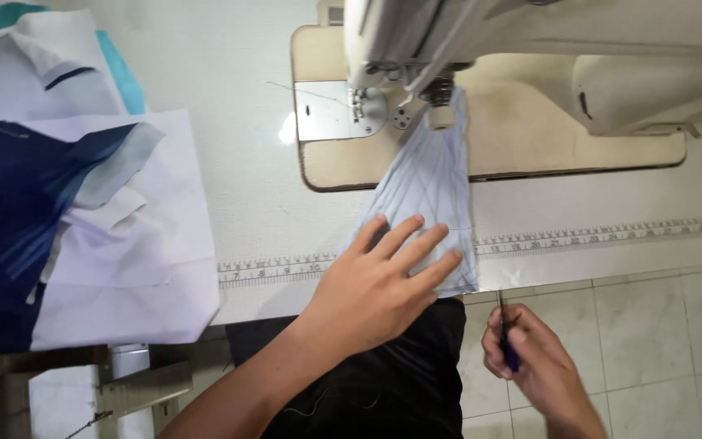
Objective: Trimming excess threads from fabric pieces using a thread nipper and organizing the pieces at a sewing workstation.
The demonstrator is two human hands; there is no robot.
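Observation:
My left hand (383,284) lies flat, fingers spread, on a pale blue-grey fabric piece (436,183) with stitched diagonal lines. The fabric runs from the table's front edge up under the presser foot of a white sewing machine (546,49). Below the table edge, my right hand (530,362) is closed around a small dark blue thread snip (507,345), its thin tip pointing up toward the fabric's lower right corner.
A stack of white and navy garment pieces (67,219) lies at the left of the white table (229,122). A measuring tape strip (611,234) runs along the front edge. Pale floor tiles (660,325) show at the lower right.

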